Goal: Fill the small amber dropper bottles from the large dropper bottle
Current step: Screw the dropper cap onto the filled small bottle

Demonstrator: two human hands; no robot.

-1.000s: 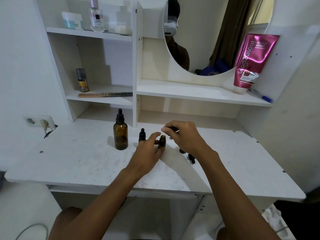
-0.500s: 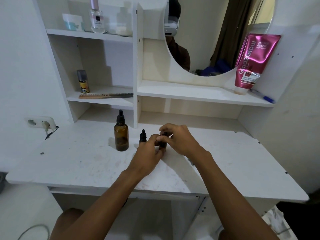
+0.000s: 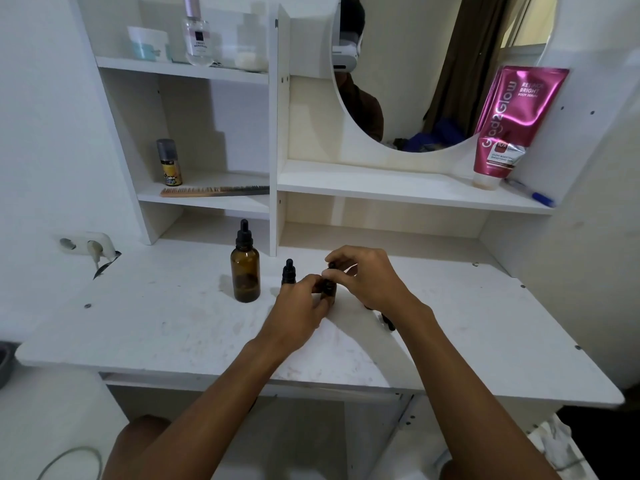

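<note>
Large dropper bottle [image 3: 245,271] stands capped mid-desk [image 3: 156,323] near the back edge, a capped small bottle [image 3: 288,271] just right of it. Your left hand [image 3: 298,306] grips the small amber bottle [image 3: 328,289] at desk center; your right hand [image 3: 370,275] pinches its cap [image 3: 331,266].

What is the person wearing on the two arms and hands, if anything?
Nothing shows on them. The left hand and the right hand are bare, without gloves, rings or a watch. Both forearms are bare too; no sleeve reaches into view.
</note>
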